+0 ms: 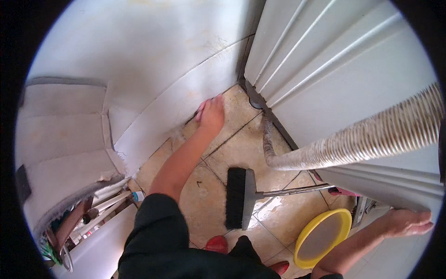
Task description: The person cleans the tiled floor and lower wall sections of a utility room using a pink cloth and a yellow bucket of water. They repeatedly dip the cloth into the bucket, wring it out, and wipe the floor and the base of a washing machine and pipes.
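My left hand [211, 113] is down at the foot of the white wall [181, 94], over the wet tiled floor [209, 174]. Its fingers are bent, and whether something lies under them is hidden. To the right, my right hand [406, 222] is at the lower edge of a white appliance panel [348, 69] and seems to rest against it; its grip is not clear. Between my arms a broom [249, 198] with black bristles and a metal handle lies on the tiles. Beside my right forearm stands a yellow basin [322, 240] of murky water.
A dirty corrugated hose [348, 144] runs from the right down to the floor by the panel's dark base [275, 122]. A grey padded cover [66, 122] hangs at left above white pipes [108, 205]. My red shoes [216, 244] are below.
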Action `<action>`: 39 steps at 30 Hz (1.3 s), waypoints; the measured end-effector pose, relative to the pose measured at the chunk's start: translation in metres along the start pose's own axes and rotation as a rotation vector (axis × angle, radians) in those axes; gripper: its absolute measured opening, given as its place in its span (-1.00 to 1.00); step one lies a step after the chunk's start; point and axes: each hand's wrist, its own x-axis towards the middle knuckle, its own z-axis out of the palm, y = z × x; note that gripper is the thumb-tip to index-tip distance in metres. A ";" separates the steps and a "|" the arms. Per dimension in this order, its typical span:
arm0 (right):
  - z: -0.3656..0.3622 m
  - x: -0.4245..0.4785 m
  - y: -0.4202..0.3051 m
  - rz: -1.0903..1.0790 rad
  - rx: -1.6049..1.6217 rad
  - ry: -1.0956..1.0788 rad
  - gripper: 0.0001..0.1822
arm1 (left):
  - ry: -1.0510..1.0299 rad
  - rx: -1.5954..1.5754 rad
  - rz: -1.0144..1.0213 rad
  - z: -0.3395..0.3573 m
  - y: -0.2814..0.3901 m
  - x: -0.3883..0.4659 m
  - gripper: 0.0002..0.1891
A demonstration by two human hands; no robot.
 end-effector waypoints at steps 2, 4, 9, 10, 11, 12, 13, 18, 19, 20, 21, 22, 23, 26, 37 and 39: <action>-0.005 -0.010 0.018 -0.111 0.015 -0.080 -0.32 | -0.195 -0.284 -0.060 -0.038 -0.009 -0.030 -0.38; -0.004 -0.039 -0.006 0.039 0.114 -0.183 -0.26 | -0.195 -0.632 -0.102 -0.087 -0.010 -0.052 -0.31; 0.015 -0.045 -0.010 0.108 0.268 -0.080 -0.18 | 0.811 -1.349 0.111 -0.204 0.034 -0.045 -0.10; 0.016 -0.046 -0.010 0.089 0.295 -0.076 -0.19 | 0.854 -1.388 0.100 -0.216 0.042 -0.033 -0.08; 0.020 -0.045 -0.011 0.100 0.327 -0.087 -0.19 | 0.896 -1.428 0.091 -0.226 0.050 -0.021 -0.06; 0.024 -0.049 -0.011 0.116 0.354 -0.100 -0.18 | 0.927 -1.469 0.092 -0.228 0.054 -0.013 -0.04; 0.027 -0.051 -0.016 0.165 0.389 -0.130 -0.18 | 0.942 -1.454 0.079 -0.224 0.051 -0.009 -0.04; 0.048 -0.042 0.004 0.177 0.266 -0.033 -0.16 | 0.942 -1.491 0.125 -0.232 0.059 0.020 -0.06; 0.054 -0.039 0.011 0.142 0.284 -0.044 -0.16 | 0.913 -1.462 0.124 -0.237 0.062 0.025 -0.08; 0.062 -0.029 0.018 0.038 0.289 -0.068 -0.16 | 0.894 -1.469 0.106 -0.245 0.064 0.032 -0.09; 0.070 -0.020 0.027 -0.067 0.289 -0.092 -0.16 | 0.874 -1.478 0.087 -0.250 0.068 0.038 -0.09; 0.081 -0.010 0.036 -0.006 0.245 -0.024 -0.18 | 0.863 -1.494 0.079 -0.258 0.073 0.046 -0.10; 0.084 -0.014 0.022 -0.009 0.282 -0.067 -0.17 | 0.838 -1.484 0.053 -0.255 0.072 0.048 -0.10; 0.093 -0.019 0.013 0.030 0.362 -0.052 -0.15 | 0.858 -1.386 0.009 -0.250 0.068 0.049 -0.09; 0.076 -0.014 0.009 0.099 0.547 -0.116 -0.19 | 0.376 -0.981 -0.160 -0.101 0.010 -0.062 -0.56; 0.069 -0.014 0.021 0.082 0.496 -0.201 -0.19 | 0.295 -0.684 -0.298 -0.077 -0.008 -0.095 -0.51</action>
